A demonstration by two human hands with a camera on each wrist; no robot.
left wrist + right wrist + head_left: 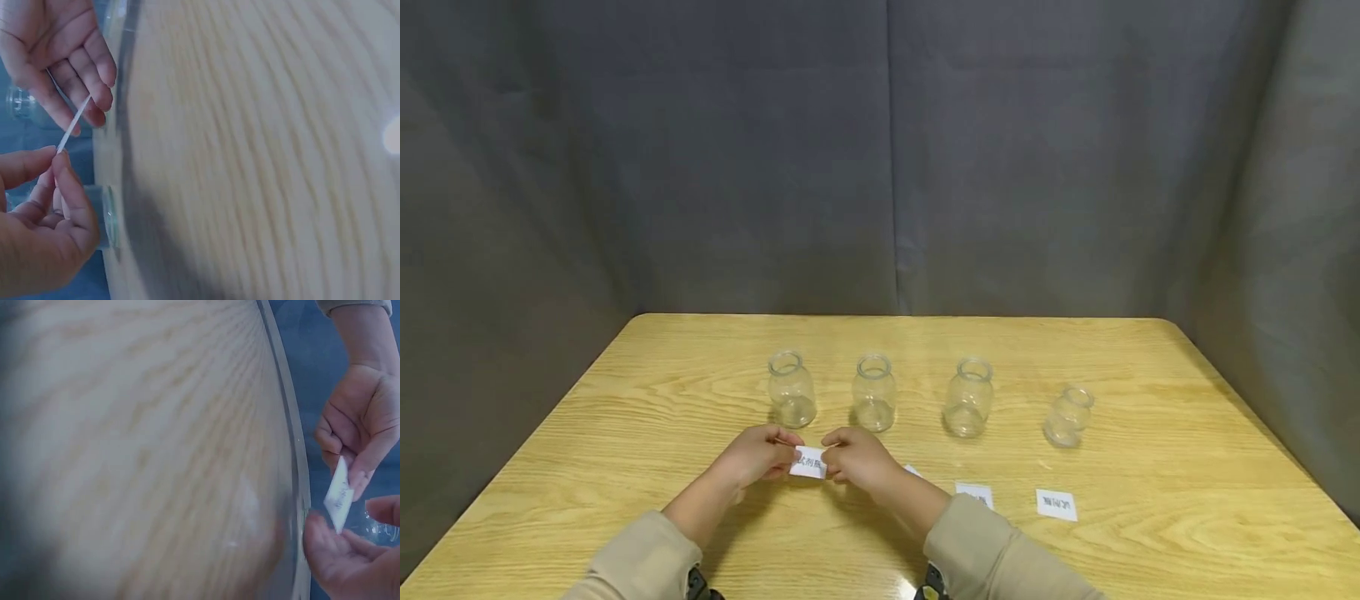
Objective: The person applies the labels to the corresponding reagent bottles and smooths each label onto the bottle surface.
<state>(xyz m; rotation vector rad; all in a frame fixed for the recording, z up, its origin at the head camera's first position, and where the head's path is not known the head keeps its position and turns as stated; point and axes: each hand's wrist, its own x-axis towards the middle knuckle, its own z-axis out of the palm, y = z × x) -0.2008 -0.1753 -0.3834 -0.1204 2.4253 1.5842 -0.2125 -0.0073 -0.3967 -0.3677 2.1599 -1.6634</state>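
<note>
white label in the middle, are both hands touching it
Touching. The head view shows the left hand and right hand each pinching an end of the white label; the left wrist view shows fingertips on both ends.

Worktop [1150, 533]: pale wood with pronounced grain, smooth, with a faint satin sheen. Four jars [874, 404]: clear, glossy glass, transparent to the worktop beneath. Held label [810, 462]: thin white matt paper with dark printed characters; edge-on in the left wrist view it shows as a thin sliver [74, 125]. Loose labels [1056, 505]: the same white matt paper, lying flat. Backdrop [700, 167]: grey matt cloth, hanging in soft folds. Sleeves [992, 550]: beige matt woven fabric.
</note>
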